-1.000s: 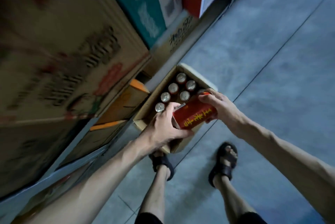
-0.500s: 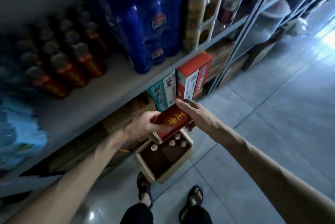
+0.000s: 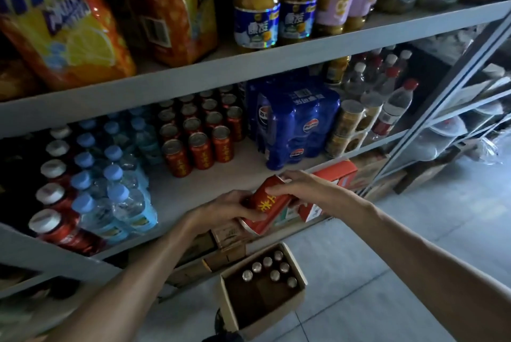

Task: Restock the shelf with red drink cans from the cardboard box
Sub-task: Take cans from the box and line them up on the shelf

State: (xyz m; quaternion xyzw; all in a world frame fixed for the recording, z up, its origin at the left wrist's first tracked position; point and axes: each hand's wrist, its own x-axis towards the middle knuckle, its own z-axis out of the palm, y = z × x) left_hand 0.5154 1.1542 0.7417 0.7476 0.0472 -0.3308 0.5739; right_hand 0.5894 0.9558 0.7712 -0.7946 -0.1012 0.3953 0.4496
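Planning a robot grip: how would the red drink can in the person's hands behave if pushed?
The red cylindrical metal can, held tilted, would probably roll if laid sideways. Upright like the red shelf cans, it likely stands steady. Its glossy wall may slip.

Cans (image 3: 197, 139) stand on the shelf (image 3: 177, 189); the cardboard box (image 3: 262, 290) sits on the floor below.

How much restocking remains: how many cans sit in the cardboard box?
7. Four can tops line the cardboard box's left wall; three more sit to their right. The dark near end looks empty, though shadow may hide some.
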